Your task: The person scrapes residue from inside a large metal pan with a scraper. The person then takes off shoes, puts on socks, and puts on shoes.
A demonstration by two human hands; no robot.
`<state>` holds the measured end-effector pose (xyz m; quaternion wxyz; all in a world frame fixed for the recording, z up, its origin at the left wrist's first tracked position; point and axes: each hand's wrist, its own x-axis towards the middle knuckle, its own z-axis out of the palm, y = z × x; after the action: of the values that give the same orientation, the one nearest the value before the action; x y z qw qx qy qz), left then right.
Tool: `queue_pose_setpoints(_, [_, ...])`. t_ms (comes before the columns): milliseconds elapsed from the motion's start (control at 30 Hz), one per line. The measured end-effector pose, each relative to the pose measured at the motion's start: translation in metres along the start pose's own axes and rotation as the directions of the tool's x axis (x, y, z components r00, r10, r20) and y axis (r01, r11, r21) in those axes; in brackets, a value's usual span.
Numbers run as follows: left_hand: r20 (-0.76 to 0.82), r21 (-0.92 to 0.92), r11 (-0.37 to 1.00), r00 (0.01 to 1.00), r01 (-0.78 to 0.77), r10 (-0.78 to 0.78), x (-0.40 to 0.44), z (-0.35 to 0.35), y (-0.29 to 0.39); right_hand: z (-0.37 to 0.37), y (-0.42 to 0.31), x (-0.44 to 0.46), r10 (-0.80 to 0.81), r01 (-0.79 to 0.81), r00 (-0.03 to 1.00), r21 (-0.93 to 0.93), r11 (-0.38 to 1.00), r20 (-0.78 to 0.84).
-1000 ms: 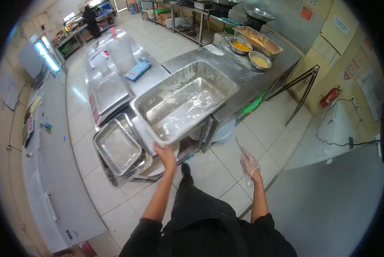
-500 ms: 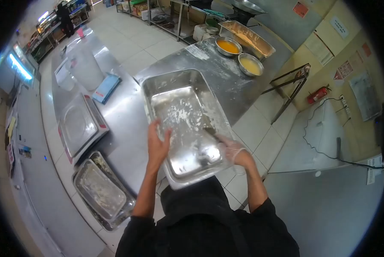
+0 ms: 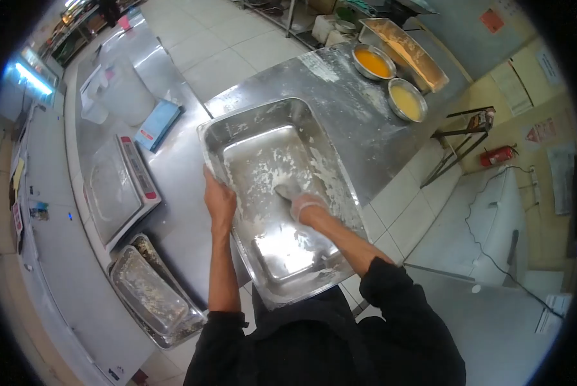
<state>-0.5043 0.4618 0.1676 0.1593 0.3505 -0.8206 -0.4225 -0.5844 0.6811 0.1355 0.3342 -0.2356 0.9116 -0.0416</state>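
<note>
A deep steel pan (image 3: 282, 257), smeared inside with whitish residue, tilts in front of me over the table corner. My left hand (image 3: 220, 201) is closed around its left rim, thumb uppermost. Inside the pan, my right hand (image 3: 309, 207) wears a clear plastic glove and grips a small flat scraper (image 3: 288, 191). The scraper's blade rests at the residue near the middle of the pan floor; its handle is hidden in my fingers.
A digital scale (image 3: 118, 193), a blue box (image 3: 158, 125) and a translucent jug (image 3: 126, 96) stand on the left steel table. Stacked dirty trays (image 3: 150, 289) lie below the scale. Bowls of orange liquid (image 3: 373, 62) and yellow liquid (image 3: 406, 101) sit beside a long metal container (image 3: 407, 51).
My left hand has gone from inside the pan to its left rim and closed on it. My right hand has moved left and up with the scraper, toward the pan's middle.
</note>
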Motion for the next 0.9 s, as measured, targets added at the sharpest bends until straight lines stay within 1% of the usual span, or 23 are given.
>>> queue_pose_setpoints(67, [0.004,0.012,1.0,1.0,0.017,-0.017,0.001,0.0,-0.003,-0.015,-0.01,0.033,-0.014,0.024,0.996,-0.108,0.994,0.089])
queue_pose_setpoints(100, [0.022,0.012,1.0,0.999,0.025,-0.025,0.001,0.0,-0.004,-0.017,-0.015,0.043,-0.021,0.031,0.996,-0.104,0.994,0.089])
queue_pose_setpoints(133, [0.013,0.011,1.0,1.0,0.02,-0.02,0.005,0.002,-0.008,-0.022,-0.02,0.056,-0.036,0.035,0.999,-0.031,0.999,-0.029])
queue_pose_setpoints(167, [-0.018,-0.017,0.999,0.999,-0.029,0.028,0.008,0.006,-0.011,-0.029,-0.023,0.071,-0.041,0.047,0.988,0.037,0.998,-0.146])
queue_pose_setpoints(200, [-0.042,-0.039,0.997,0.997,-0.071,0.069,0.004,0.008,-0.014,-0.024,-0.02,0.098,-0.075,0.078,0.978,0.006,0.997,-0.194])
queue_pose_setpoints(233, [-0.034,-0.072,0.995,0.997,-0.066,0.064,0.003,0.005,-0.011,-0.023,-0.019,0.124,-0.11,0.106,0.965,-0.027,0.994,-0.24])
queue_pose_setpoints(267, [-0.034,-0.072,0.995,0.998,-0.063,0.061,0.003,0.007,-0.016,-0.036,-0.024,0.139,-0.107,0.101,0.967,-0.036,0.994,-0.231])
queue_pose_setpoints(333, [-0.063,-0.241,0.966,0.994,-0.098,0.085,0.005,0.011,-0.027,-0.059,-0.033,0.147,-0.1,0.092,0.969,-0.045,0.995,-0.227])
queue_pose_setpoints(367, [-0.062,-0.247,0.965,0.995,-0.094,0.081,0.005,0.012,-0.032,-0.068,-0.034,0.143,-0.159,0.137,0.973,-0.14,0.981,-0.166])
queue_pose_setpoints(400, [-0.07,-0.294,0.952,0.995,-0.087,0.069,0.003,0.012,-0.035,-0.078,-0.035,0.134,-0.212,0.184,0.972,-0.235,0.954,-0.098])
queue_pose_setpoints(433, [-0.079,-0.343,0.936,0.995,-0.082,0.058,0.003,0.013,-0.037,-0.084,-0.036,0.115,-0.21,0.181,0.973,-0.247,0.952,-0.096])
queue_pose_setpoints(467, [-0.078,-0.354,0.932,0.996,-0.074,0.049,0.001,0.012,-0.036,-0.083,-0.035,0.082,-0.168,0.149,0.981,-0.174,0.973,-0.097])
queue_pose_setpoints(500, [-0.045,-0.401,0.915,0.999,-0.043,0.027,-0.001,0.01,-0.031,-0.083,-0.035,0.046,-0.126,0.116,0.988,-0.105,0.988,-0.094])
queue_pose_setpoints(533, [-0.015,-0.449,0.893,1.0,-0.011,0.005,-0.003,0.009,-0.026,-0.086,-0.037,0.005,-0.061,0.071,0.996,-0.178,0.982,0.062])
queue_pose_setpoints(567, [-0.018,-0.462,0.887,1.0,0.0,-0.01,-0.004,0.011,-0.022,-0.075,-0.034,-0.032,0.054,-0.025,0.991,-0.221,0.975,0.124])
queue_pose_setpoints(600, [0.001,-0.493,0.87,1.0,-0.018,0.021,-0.005,0.013,-0.019,-0.074,-0.034,-0.068,-0.006,0.077,0.948,-0.21,0.975,0.318])
queue_pose_setpoints(633, [0.02,-0.522,0.852,0.998,-0.037,0.055,-0.004,0.014,-0.019,-0.052,-0.02,-0.099,-0.106,0.135,0.941,-0.068,0.989,0.321])
queue_pose_setpoints(667, [0.022,-0.528,0.849,0.999,-0.028,0.047,-0.003,0.016,-0.021,-0.06,-0.039,-0.13,0.092,0.017,0.884,-0.227,0.974,0.459])
queue_pose_setpoints(733, [0.044,-0.53,0.846,0.995,-0.056,0.093,0.002,0.021,-0.027,-0.002,-0.015,-0.143,0.125,0.086,0.854,-0.374,0.923,0.505])
queue_pose_setpoints(767, [0.053,-0.528,0.848,0.994,-0.05,0.092,0.002,0.02,-0.028,0.008,-0.015,-0.14,0.129,0.081,0.85,-0.369,0.926,0.51])
queue_pose_setpoints(800, [0.054,-0.539,0.84,0.992,-0.066,0.112,0.001,0.018,-0.026,0.017,-0.019,-0.137,0.107,0.036,0.89,-0.304,0.952,0.443])
queue_pose_setpoints(833, [0.054,-0.548,0.833,0.99,-0.08,0.131,0.0,0.018,-0.027,0.027,-0.022,-0.133,0.091,-0.002,0.924,-0.234,0.972,0.37])
queue_pose_setpoints(900, [0.059,-0.505,0.857,0.987,-0.101,0.151,0.0,0.02,-0.033,0.044,-0.02,-0.113,-0.046,0.068,0.988,-0.141,0.988,0.149])
